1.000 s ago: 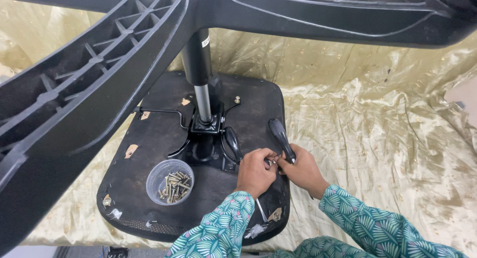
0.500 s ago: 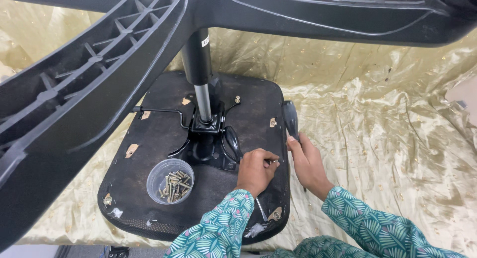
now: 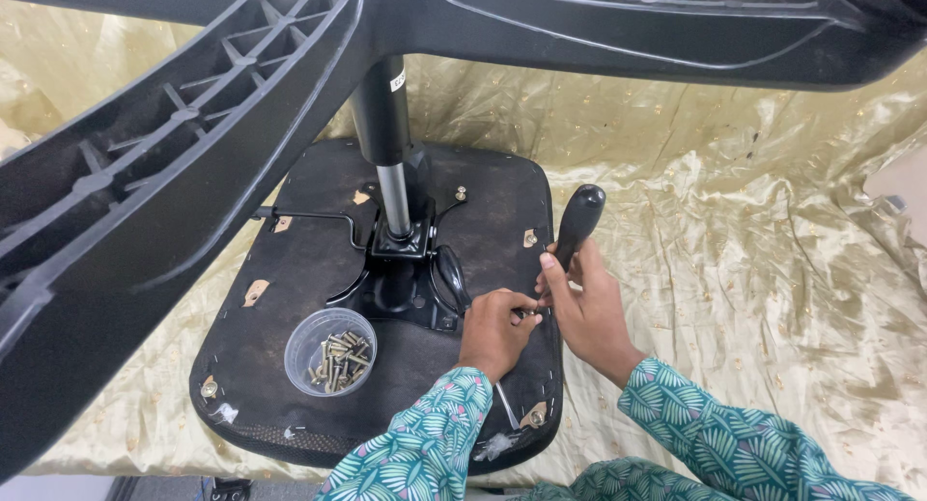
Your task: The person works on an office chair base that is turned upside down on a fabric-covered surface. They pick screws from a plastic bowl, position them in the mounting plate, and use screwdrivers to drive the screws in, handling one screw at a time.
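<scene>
Crumpled gold cloth (image 3: 734, 231) covers the floor; the upturned chair seat (image 3: 319, 260) lies on it.

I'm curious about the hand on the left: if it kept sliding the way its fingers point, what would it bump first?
Probably the right hand, just ahead of the left hand fingertips near the seat's edge; they look almost touching, though depth is unclear.

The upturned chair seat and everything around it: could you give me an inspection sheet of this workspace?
Surface: wrinkled gold cloth spread under everything.
Job's things: black chair seat lying underside up, metal column rising from its middle; black armrest piece held at the seat's right edge.
Clutter: clear plastic cup of brass-coloured screws standing on the seat.
Hands: left hand pinches something small at the seat's edge, too small to tell; right hand grips the armrest piece.
Cables: nothing seen.
Surroundings: black chair base legs fill the top of the view.
</scene>
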